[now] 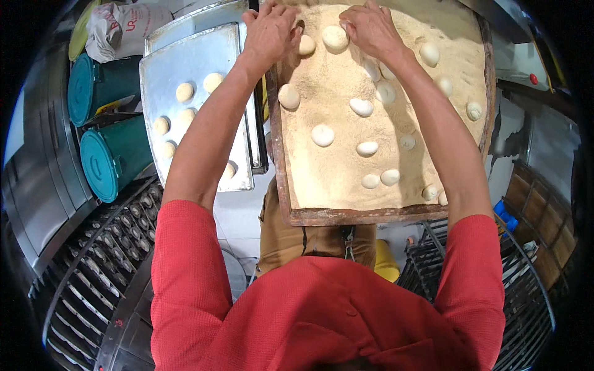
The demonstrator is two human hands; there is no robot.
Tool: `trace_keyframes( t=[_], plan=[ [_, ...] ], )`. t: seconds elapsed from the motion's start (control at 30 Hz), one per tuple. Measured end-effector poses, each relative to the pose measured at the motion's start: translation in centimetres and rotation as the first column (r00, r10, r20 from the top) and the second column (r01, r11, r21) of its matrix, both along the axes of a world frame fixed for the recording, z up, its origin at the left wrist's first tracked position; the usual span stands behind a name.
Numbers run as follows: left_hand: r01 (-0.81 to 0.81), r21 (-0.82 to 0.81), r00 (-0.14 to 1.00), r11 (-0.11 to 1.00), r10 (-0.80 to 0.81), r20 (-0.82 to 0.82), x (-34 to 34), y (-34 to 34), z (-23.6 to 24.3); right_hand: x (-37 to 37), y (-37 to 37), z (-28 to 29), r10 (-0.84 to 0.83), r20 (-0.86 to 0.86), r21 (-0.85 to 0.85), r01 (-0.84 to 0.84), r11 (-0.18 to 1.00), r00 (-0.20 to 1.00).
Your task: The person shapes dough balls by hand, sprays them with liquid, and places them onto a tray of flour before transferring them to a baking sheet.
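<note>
Right hand (374,28), fingers curled, is at the right side of a large dough ball (335,38) — grip, can't tell. Left hand (271,31), fingers bent, near a smaller ball (307,45); hold hidden, can't tell. Both balls sit far up the floured wooden tray (346,179) — other dough balls (323,135) nearer. Metal pan (204,55) with rounds (184,93) at left.

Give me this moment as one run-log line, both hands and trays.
left hand: beside dough ball | right hand: at larger dough ball | wood-rimmed tray: powder, pale balls | top metal tray: dough rounds
</note>
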State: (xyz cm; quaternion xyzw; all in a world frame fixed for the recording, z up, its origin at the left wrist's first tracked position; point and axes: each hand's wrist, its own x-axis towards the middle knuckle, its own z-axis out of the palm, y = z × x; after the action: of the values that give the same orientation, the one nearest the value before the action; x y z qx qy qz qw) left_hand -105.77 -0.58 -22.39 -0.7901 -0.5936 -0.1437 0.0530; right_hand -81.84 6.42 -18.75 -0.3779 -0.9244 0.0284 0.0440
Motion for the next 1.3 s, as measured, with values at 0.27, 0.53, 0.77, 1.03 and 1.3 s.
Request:
trace_keyframes(
  t=[0.27,0.53,0.77,1.03,1.3],
  plan=[
    [-0.032,-0.331,0.989,0.943,-0.018,-0.146,0.4,-2.6,2.0,-1.8,-3.0,-1.0,-0.059,-0.132,-0.127,0.042,0.991,0.989],
    [0.012,-0.27,0.974,0.963,0.05,0.222,-1.8,-6.2,3.1,-6.5,-6.3,1.2,-0.145,-0.169,-0.293,0.091,0.952,0.975],
    [-0.202,-0.379,0.379,0.903,0.429,0.82,-16.4,-11.4,1.9,-15.6,-6.5,1.1,-0.47,-0.387,-0.693,0.086,0.715,0.793],
    [-0.251,-0.625,0.413,0.739,0.666,0.621,-33.3,-8.5,-4.5,-34.2,-5.3,-6.8,-0.371,-0.297,-0.736,0.037,0.676,0.88],
    [-0.34,-0.37,0.753,0.864,0.486,0.443,-34.0,-6.3,-7.3,-32.0,-4.6,-9.5,-0.132,-0.394,-0.317,0.0,0.948,0.909]
  ],
)
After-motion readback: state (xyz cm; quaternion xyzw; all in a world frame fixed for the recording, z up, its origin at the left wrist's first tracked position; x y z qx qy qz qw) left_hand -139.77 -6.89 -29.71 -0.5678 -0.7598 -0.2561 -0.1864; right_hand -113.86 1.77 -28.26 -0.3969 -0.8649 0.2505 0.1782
